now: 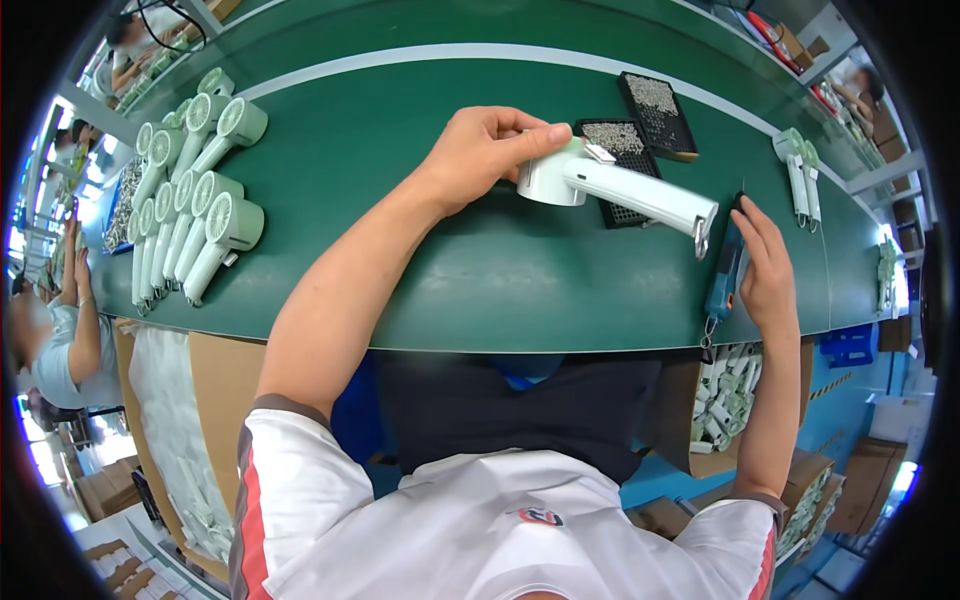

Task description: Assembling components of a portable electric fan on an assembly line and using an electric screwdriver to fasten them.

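Observation:
My left hand [490,155] is closed on a pale green and white handheld fan [645,198], thumb on top of its round head. The fan's handle points right and toward me, with a metal loop at its end. Beside that loop lies a teal and black electric screwdriver [722,275], its thin tip pointing away and its looped end at the table's near edge. My right hand [768,265] rests along the screwdriver's right side, fingers stretched out with their tips at its black front part. Behind the held fan sit two black trays [668,135] of small metal screws, one partly hidden.
Several handheld fans [205,225] stand grouped at the left of the green table [480,300]; a few more [797,175] lie at the right. Boxes of fan parts [725,395] stand below the near edge. A person [75,330] works at the far left.

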### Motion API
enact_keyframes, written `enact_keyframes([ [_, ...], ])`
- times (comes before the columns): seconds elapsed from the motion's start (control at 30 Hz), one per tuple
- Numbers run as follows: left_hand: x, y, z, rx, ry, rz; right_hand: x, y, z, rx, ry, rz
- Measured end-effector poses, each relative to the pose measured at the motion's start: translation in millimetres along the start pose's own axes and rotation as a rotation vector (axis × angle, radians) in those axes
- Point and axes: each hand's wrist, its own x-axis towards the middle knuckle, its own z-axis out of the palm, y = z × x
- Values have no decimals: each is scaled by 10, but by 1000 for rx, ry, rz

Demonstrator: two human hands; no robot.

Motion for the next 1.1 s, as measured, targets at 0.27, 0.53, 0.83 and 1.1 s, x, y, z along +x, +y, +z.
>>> enact_keyframes([
  [0.27,3,91,79,-26,38,-62,451,-839,-269,575,221,120],
  [0.53,-20,-154,-84,-408,-82,101,779,-1635,-148,583,414,-73],
  [0.83,-4,29,-279,-789,-315,322,903,-2511,83,189,578,-390],
  [1.1,30,-18,-425,-749,-383,358,844,-2586,186,161,613,-402],
])
